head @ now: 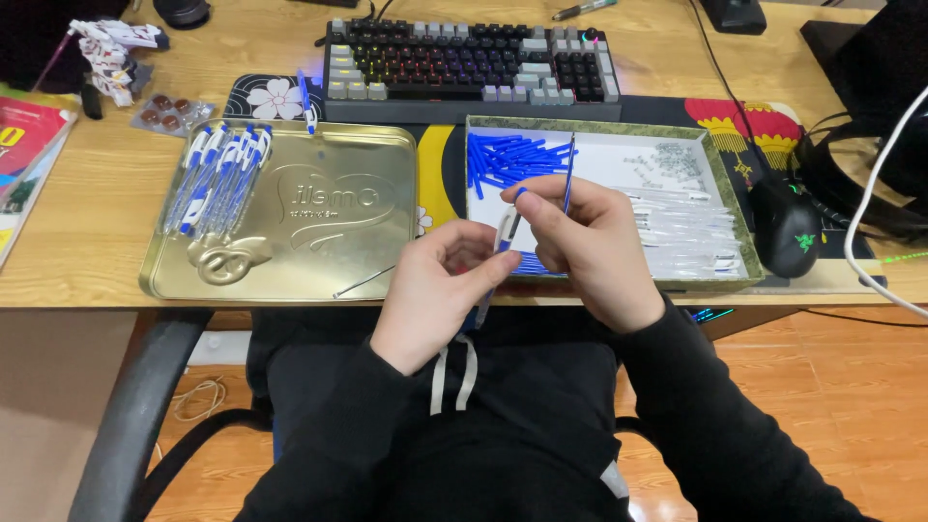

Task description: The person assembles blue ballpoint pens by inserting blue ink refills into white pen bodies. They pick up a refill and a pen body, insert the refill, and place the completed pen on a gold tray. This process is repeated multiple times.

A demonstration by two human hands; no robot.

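On the desk, largest to smallest:
Desk: a wooden top (87, 208) runs across the view, with the person seated at its near edge in dark sleeves.
Keyboard: a dark backlit keyboard (469, 63) sits at the far side, on a patterned desk mat (275, 97).
Gold tin lid: a shallow gold metal tray (319, 208) lies left of centre, with a thin metal rod (364, 281) near its front right corner.
Parts box: a white-lined box (727, 198) lies right of the tray, touching the keyboard's front edge.
Finished pens: a row of white and blue pens (217, 174) rests on the tray's left part.
Mouse: a black mouse (785, 225) sits just right of the box.
Clear barrels: a pile of clear pen barrels (681, 222) fills the box's right half.
Blue parts: a heap of short blue pieces (512, 157) lies in the box's far left corner.
Springs: small metal springs (672, 159) are scattered in the far right corner.
Left hand: the left hand (440, 285) curls its fingers and thumb around the lower part of a white pen barrel (507, 230), holding it upright over the box's near edge.
Right hand: the right hand (590, 242) pinches a thin blue refill (568, 179) between thumb and fingertips, just beside the barrel's top; the refill points up and away.
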